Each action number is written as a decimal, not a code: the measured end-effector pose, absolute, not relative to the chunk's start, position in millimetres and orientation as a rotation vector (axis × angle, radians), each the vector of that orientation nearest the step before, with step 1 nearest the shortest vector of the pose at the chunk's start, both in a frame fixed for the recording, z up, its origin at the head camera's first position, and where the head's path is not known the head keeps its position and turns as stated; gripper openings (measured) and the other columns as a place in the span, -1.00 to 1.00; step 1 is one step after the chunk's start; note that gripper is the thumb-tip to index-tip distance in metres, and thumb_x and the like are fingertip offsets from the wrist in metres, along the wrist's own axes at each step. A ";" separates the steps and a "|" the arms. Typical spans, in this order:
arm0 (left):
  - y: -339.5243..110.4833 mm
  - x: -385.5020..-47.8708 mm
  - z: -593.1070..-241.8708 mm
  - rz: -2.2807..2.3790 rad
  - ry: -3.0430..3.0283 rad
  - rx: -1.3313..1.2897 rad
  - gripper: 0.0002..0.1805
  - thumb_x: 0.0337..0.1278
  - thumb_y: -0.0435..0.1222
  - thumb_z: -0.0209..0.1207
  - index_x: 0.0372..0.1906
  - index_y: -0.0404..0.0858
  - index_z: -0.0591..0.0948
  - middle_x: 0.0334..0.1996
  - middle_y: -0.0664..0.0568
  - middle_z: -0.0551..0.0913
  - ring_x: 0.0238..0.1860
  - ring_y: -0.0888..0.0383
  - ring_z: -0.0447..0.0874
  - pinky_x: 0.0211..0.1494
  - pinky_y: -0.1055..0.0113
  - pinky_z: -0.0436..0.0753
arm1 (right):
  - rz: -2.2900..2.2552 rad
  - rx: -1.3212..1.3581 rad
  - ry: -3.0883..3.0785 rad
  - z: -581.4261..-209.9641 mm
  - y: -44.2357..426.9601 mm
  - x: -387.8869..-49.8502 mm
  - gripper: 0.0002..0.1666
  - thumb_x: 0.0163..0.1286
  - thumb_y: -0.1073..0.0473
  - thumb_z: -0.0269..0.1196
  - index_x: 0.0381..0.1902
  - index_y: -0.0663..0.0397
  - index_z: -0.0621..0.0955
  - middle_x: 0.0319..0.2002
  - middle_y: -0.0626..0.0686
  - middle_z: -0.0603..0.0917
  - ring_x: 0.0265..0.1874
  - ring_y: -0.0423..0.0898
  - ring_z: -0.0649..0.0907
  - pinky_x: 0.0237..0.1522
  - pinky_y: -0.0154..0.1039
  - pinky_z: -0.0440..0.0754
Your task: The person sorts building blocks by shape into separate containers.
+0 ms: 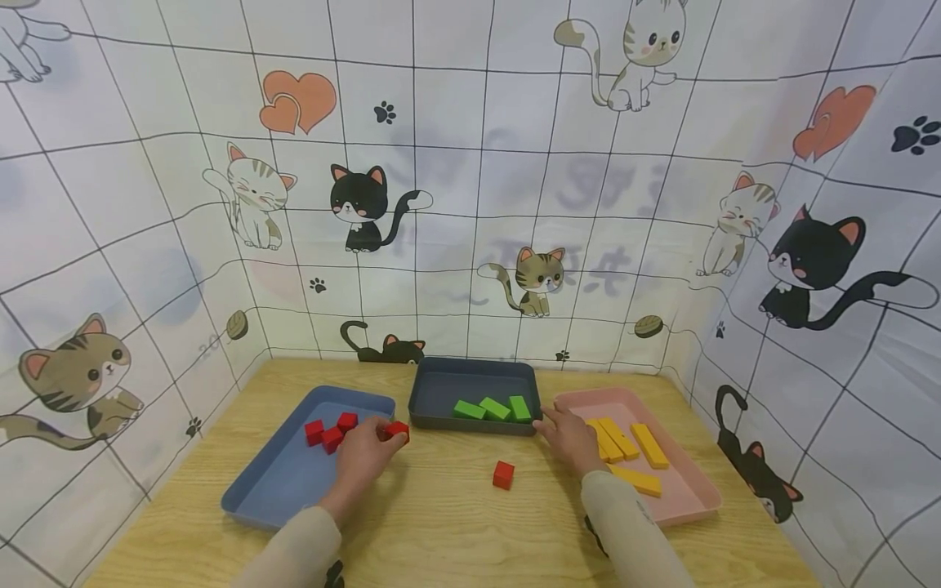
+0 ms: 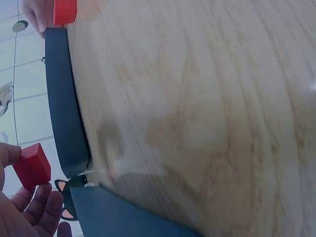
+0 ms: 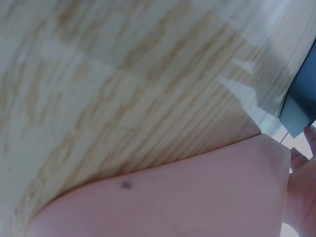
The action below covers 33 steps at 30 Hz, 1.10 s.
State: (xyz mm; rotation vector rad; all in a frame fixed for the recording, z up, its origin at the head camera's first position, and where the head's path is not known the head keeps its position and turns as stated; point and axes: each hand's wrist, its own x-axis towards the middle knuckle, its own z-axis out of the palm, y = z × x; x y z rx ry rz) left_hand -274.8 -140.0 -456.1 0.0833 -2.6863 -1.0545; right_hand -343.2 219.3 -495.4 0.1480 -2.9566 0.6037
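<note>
My left hand (image 1: 362,457) pinches a red cube (image 2: 32,168) between thumb and fingers, just beyond the right edge of the blue tray (image 1: 257,482). Three other red cubes (image 1: 332,440) show in that tray, partly beside the hand. A loose red cube (image 1: 503,475) sits on the wooden table between my two hands. My right hand (image 1: 569,437) has its fingertips at the front right corner of the dark grey tray (image 1: 441,420), with nothing gripped. Whether it presses on the tray, I cannot tell. Three green blocks (image 1: 495,408) lie inside the dark tray.
At the right stands a pink tray (image 1: 698,494) with several yellow blocks (image 1: 650,446), partly under my right forearm. A white cloth (image 1: 470,188) printed with cats and grid lines hangs behind and along both sides of the table (image 1: 441,531).
</note>
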 end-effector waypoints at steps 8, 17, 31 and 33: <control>-160.8 -277.7 -458.4 -1.094 -2.656 0.141 -0.69 0.13 -0.14 0.32 -0.15 -0.29 0.65 -0.39 0.04 0.65 -0.36 0.08 0.56 -0.22 0.11 0.55 | 0.604 0.154 -2.947 -496.6 220.1 -342.2 -0.39 0.52 -0.11 0.11 0.37 0.11 0.48 0.43 0.36 0.28 0.30 0.35 0.41 0.13 0.40 0.35; -184.2 -276.7 -459.2 -1.091 -2.674 0.231 -0.55 0.16 -0.09 0.31 -0.01 -0.35 0.62 -0.30 -0.03 0.66 -0.29 0.03 0.56 -0.15 0.06 0.55 | 0.604 0.152 -2.949 -496.1 219.8 -341.2 -0.39 0.53 -0.11 0.10 0.37 0.11 0.48 0.43 0.36 0.27 0.30 0.35 0.41 0.13 0.41 0.34; -224.2 -264.2 -455.9 -1.079 -2.648 0.332 -0.48 0.21 -0.06 0.25 0.03 -0.42 0.56 -0.22 -0.20 0.66 -0.25 -0.07 0.59 -0.22 0.07 0.49 | 0.609 0.163 -2.946 -495.6 219.1 -340.8 -0.39 0.53 -0.11 0.09 0.37 0.12 0.48 0.43 0.37 0.27 0.30 0.36 0.41 0.14 0.41 0.34; -229.3 -262.2 -456.5 -1.056 -2.661 0.344 -0.46 0.22 -0.04 0.23 0.04 -0.44 0.55 -0.20 -0.22 0.66 -0.23 -0.09 0.60 -0.21 0.03 0.48 | 0.610 0.160 -2.950 -496.0 219.2 -341.1 -0.39 0.54 -0.11 0.08 0.37 0.12 0.47 0.43 0.37 0.26 0.30 0.36 0.40 0.14 0.41 0.33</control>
